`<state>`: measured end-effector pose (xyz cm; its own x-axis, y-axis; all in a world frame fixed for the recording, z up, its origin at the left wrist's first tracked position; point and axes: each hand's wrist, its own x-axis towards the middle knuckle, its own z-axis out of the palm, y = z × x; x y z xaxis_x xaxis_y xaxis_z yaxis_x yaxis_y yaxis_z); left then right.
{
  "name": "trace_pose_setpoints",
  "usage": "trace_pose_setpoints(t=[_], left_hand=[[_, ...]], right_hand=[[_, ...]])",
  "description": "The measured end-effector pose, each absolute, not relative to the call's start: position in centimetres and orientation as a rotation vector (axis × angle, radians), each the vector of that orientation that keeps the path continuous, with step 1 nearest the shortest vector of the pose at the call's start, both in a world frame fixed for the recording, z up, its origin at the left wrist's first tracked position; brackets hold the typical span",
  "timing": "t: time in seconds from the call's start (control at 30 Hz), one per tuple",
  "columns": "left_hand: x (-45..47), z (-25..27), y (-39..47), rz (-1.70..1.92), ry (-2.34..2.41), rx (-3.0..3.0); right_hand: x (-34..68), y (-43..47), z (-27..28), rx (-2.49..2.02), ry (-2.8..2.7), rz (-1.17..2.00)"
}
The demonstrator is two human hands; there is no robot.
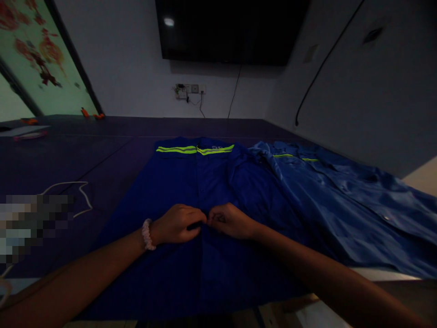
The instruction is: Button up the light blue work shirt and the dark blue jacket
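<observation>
A dark blue work jacket (164,191) with yellow-green reflective stripes across the chest lies spread on the surface before me, its front hem hanging over the near edge. My left hand (179,223), with a pink scrunchie (148,234) on the wrist, pinches the jacket's front placket at the middle. Right beside it, my right hand (230,221) has its fingers curled closed on the same placket. The two sets of fingertips almost meet. Whatever small part lies between them is hidden. Above the hands, the placket runs up to the collar.
A second, lighter blue jacket (324,196) is laid out to the right. At the left are a pixelated item (30,223) and a white cable (85,196). A wall-mounted screen (232,32) and sockets (189,89) are at the back. Small orange objects (99,116) stand by the far left edge.
</observation>
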<state>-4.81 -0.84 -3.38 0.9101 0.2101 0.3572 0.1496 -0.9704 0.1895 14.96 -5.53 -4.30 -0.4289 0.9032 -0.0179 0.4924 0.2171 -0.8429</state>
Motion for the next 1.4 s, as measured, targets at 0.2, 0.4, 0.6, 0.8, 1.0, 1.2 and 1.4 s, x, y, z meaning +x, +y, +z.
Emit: trace_pose_setpoints(t=[0.2, 0.4, 0.6, 0.8, 1.0, 1.2, 1.4], left_hand=[[-4.8, -3.7, -0.7, 0.581, 0.219, 2.912], [-4.9, -3.9, -0.6, 0.549, 0.176, 2.962], [-4.9, -3.8, -0.8, 0.592, 0.192, 2.969], [-4.8, -3.8, -0.9, 0.624, 0.19, 2.981], [-4.7, -3.6, -2.4, 0.574, -0.034, 3.127], [-4.5, -3.7, -4.4, 0.564, -0.318, 3.172], [-4.4, -3.4, -4.8, 0.627, -0.361, 3.163]], right_hand=[[14.9, -5.5, -4.1, -1.298, -2.009, 1.135], [15.0, -5.4, -4.2, -1.294, -1.889, 1.187], [14.9, -5.3, -4.5, -1.309, -1.92, 1.139], [15.0, -5.3, -4.7, -1.304, -1.959, 1.141], [14.9, -5.4, -4.6, -1.295, -2.011, 1.068], [14.7, -5.6, -4.5, -1.354, -2.053, 0.927], [14.6, -5.5, -4.7, -1.412, -2.075, 0.756]])
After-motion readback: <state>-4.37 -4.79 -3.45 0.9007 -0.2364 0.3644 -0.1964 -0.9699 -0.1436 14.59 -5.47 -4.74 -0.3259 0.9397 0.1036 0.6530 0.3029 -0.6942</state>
